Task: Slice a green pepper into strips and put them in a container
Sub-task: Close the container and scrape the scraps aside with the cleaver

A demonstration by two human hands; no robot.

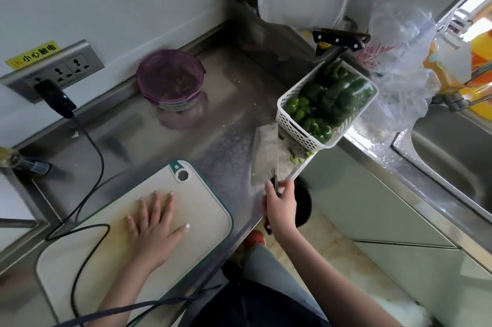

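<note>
Head view: right hand [281,206] grips cleaver [266,156]; left hand [153,222] flat on cutting board [207,220].

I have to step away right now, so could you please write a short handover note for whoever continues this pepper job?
Left hand: open, resting flat on the cutting board, which holds no pepper.
Right hand: grips the cleaver by its handle, blade up over the counter edge beside the white basket; green scraps lie by the blade.
Green peppers: in the basket, apparently uncut.
Purple-lidded container: at the back of the counter, lid on.
Done: no strips visible.
Left: take a pepper, slice it, open the container, fill it.
</note>
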